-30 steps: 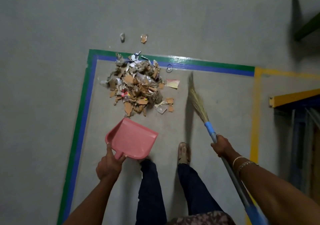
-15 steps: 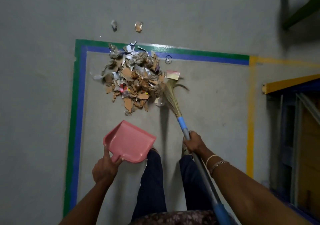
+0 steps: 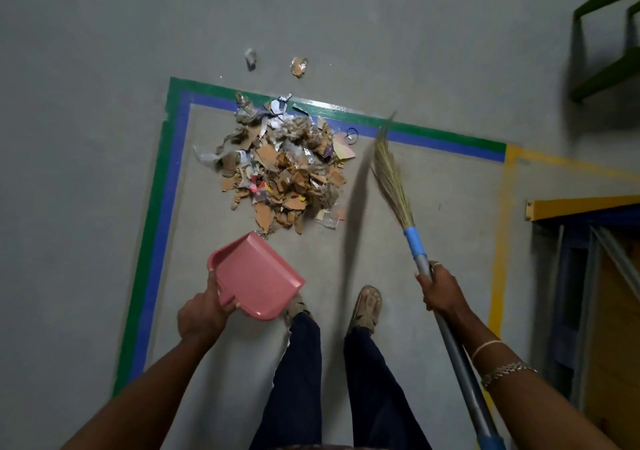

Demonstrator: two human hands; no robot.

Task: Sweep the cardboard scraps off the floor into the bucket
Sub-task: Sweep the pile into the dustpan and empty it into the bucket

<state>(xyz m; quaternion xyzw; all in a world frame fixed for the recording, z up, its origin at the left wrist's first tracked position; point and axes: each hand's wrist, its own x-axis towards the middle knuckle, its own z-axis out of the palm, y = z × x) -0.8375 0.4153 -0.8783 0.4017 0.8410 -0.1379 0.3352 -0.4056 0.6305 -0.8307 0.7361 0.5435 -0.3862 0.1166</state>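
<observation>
One ragged heap of torn brown cardboard scraps (image 3: 282, 176) lies mid-frame on the smooth grey floor (image 3: 86, 138), inside a corner of green-and-blue tape (image 3: 173, 179). Two stray scraps (image 3: 298, 66) sit above it. The left hand (image 3: 204, 311) grasps a glossy pink plastic dustpan (image 3: 256, 276) just below the heap. The right hand (image 3: 438, 288) grips the metal pole of a straw broom (image 3: 393, 179), whose bristles are right of the heap.

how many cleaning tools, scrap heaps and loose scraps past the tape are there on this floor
pink plastic dustpan: 1
straw broom with a grey metal handle: 1
heap of torn cardboard and paper scraps: 1
loose scraps beyond the green floor tape: 2
total: 5
</observation>
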